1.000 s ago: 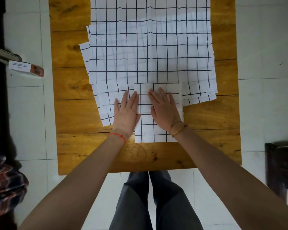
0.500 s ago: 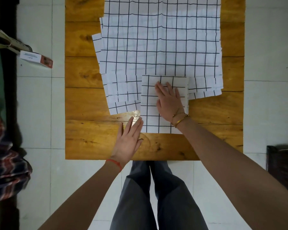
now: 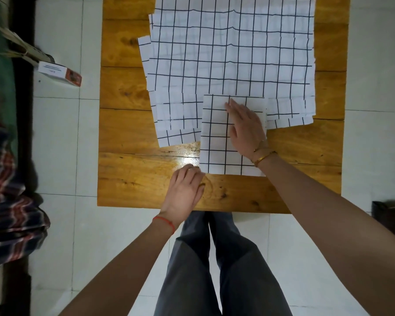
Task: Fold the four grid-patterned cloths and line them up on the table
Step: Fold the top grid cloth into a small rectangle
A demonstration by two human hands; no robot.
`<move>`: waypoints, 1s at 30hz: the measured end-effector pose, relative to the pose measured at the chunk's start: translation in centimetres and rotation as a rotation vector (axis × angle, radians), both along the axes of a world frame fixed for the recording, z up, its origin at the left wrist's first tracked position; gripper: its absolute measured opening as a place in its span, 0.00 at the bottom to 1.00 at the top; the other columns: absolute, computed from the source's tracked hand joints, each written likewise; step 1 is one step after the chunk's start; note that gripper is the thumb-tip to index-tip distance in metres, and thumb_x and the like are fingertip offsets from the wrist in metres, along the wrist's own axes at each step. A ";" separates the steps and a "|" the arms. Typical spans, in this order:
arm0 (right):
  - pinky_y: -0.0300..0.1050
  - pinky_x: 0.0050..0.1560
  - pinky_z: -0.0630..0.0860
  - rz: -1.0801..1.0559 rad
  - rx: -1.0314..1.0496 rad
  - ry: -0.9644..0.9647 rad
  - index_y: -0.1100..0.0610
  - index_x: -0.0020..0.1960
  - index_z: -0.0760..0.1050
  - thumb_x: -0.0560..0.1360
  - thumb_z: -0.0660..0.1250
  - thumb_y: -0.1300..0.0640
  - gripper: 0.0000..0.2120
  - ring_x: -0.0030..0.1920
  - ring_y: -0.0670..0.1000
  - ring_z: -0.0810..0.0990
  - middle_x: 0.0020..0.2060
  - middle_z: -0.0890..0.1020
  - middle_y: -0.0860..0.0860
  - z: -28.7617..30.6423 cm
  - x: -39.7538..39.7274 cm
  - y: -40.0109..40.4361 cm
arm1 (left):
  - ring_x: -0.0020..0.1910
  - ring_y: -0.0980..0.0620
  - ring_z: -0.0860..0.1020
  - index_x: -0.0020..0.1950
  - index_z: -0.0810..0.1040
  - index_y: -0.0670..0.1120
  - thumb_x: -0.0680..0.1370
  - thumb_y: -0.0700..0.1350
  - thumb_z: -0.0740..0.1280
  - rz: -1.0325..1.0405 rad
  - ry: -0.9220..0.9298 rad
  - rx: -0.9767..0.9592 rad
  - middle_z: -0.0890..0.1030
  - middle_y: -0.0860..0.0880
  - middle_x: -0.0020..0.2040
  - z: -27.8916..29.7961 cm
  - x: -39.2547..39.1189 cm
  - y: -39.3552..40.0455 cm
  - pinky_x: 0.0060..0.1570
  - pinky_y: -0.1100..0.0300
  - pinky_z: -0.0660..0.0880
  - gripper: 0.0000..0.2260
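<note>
A folded white cloth with a black grid (image 3: 214,137) lies as a narrow rectangle near the front of the wooden table (image 3: 135,183). My right hand (image 3: 245,126) rests flat on its right half, fingers pointing away from me. My left hand (image 3: 184,190) lies on the bare wood at the cloth's near-left corner, its fingertips touching that corner; whether they pinch it I cannot tell. Behind the folded cloth a stack of unfolded grid cloths (image 3: 233,49) is spread out, with offset edges showing at the left and front.
The table's front edge runs just behind my legs. A small white and orange box (image 3: 59,74) lies on the tiled floor at the left, by a person in plaid fabric (image 3: 7,201). A dark object (image 3: 392,220) stands on the floor at the right.
My left hand has left the folded cloth and slid back towards me to its near-left corner. My right hand stays flat on the cloth.
</note>
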State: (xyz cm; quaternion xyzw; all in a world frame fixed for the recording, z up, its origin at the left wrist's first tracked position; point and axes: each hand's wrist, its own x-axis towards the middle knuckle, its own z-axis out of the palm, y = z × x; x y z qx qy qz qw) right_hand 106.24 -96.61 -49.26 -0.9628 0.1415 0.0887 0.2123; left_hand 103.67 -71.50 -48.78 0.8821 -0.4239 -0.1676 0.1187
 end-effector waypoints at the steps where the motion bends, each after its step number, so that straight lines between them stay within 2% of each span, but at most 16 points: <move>1: 0.52 0.73 0.59 -0.056 0.002 -0.072 0.56 0.75 0.58 0.78 0.56 0.60 0.26 0.73 0.55 0.60 0.74 0.61 0.52 0.2 -0.4 -0.4 | 0.62 0.48 0.70 0.62 0.76 0.46 0.80 0.47 0.61 0.034 0.004 -0.035 0.76 0.49 0.58 0.3 0.3 -0.4 0.61 0.52 0.67 0.13; 3: 0.50 0.65 0.69 -0.219 -0.008 -0.212 0.58 0.69 0.67 0.76 0.59 0.60 0.21 0.65 0.56 0.70 0.66 0.71 0.55 0.4 -1.4 -1.5 | 0.57 0.50 0.71 0.61 0.77 0.47 0.80 0.46 0.62 0.135 0.024 -0.079 0.76 0.50 0.56 0.8 1.2 -1.5 0.55 0.55 0.69 0.11; 5: 0.46 0.55 0.72 -0.413 -0.009 -0.279 0.59 0.61 0.72 0.75 0.61 0.59 0.15 0.55 0.55 0.75 0.56 0.77 0.56 0.6 -2.8 -2.5 | 0.54 0.50 0.72 0.60 0.76 0.47 0.80 0.45 0.62 0.260 0.060 -0.099 0.77 0.49 0.55 1.1 2.4 -2.8 0.52 0.55 0.68 0.10; 8: 0.37 0.44 0.72 -0.756 0.111 -0.238 0.60 0.54 0.73 0.76 0.62 0.59 0.08 0.44 0.48 0.73 0.44 0.77 0.52 1.2 -4.9 -3.6 | 0.53 0.47 0.75 0.61 0.75 0.46 0.79 0.45 0.63 0.429 0.136 -0.116 0.77 0.48 0.54 1.3 4.2 -4.9 0.53 0.53 0.71 0.11; 10: 0.32 0.38 0.70 -0.900 0.191 -0.153 0.60 0.54 0.73 0.76 0.65 0.58 0.08 0.40 0.45 0.73 0.41 0.77 0.51 1.3 -6.2 -3.9 | 0.53 0.46 0.75 0.62 0.75 0.45 0.78 0.45 0.64 0.526 0.208 -0.107 0.77 0.46 0.54 1.1 5.2 -6.1 0.54 0.51 0.73 0.13; 13: 0.32 0.35 0.67 -0.940 0.316 -0.041 0.60 0.55 0.73 0.76 0.66 0.54 0.12 0.42 0.46 0.74 0.42 0.77 0.49 0.9 -7.3 -3.6 | 0.54 0.45 0.75 0.62 0.74 0.45 0.77 0.46 0.66 0.658 0.313 -0.044 0.77 0.45 0.55 0.4 6.1 -7.4 0.55 0.48 0.74 0.14; 16: 0.29 0.35 0.65 -0.943 0.410 -0.020 0.60 0.55 0.74 0.75 0.68 0.51 0.15 0.44 0.46 0.74 0.44 0.77 0.49 0.5 -7.3 -3.4 | 0.49 0.46 0.76 0.57 0.74 0.45 0.76 0.46 0.67 0.763 0.359 -0.054 0.77 0.46 0.50 -0.2 6.3 -8.2 0.50 0.47 0.77 0.12; 19: 0.29 0.34 0.65 -0.926 0.444 -0.007 0.61 0.53 0.75 0.74 0.69 0.49 0.16 0.43 0.46 0.75 0.43 0.77 0.49 0.4 -6.9 -3.2 | 0.47 0.47 0.77 0.55 0.73 0.45 0.75 0.45 0.68 0.843 0.408 -0.081 0.78 0.47 0.48 -0.3 6.6 -8.7 0.48 0.50 0.77 0.10; 24: 0.36 0.38 0.74 -0.934 0.506 0.025 0.61 0.52 0.76 0.71 0.72 0.49 0.17 0.42 0.50 0.77 0.42 0.79 0.51 -0.1 -6.4 -2.8 | 0.46 0.49 0.77 0.50 0.74 0.46 0.75 0.44 0.70 0.896 0.467 -0.093 0.78 0.46 0.49 -0.5 7.3 -9.2 0.47 0.57 0.75 0.07; 30: 0.33 0.36 0.70 -0.956 0.505 -0.027 0.61 0.51 0.78 0.74 0.69 0.52 0.12 0.41 0.47 0.75 0.41 0.78 0.50 0.2 -6.3 -2.3 | 0.42 0.54 0.75 0.48 0.76 0.44 0.75 0.39 0.69 1.004 0.520 -0.177 0.77 0.51 0.43 0.3 7.5 -9.4 0.45 0.64 0.72 0.05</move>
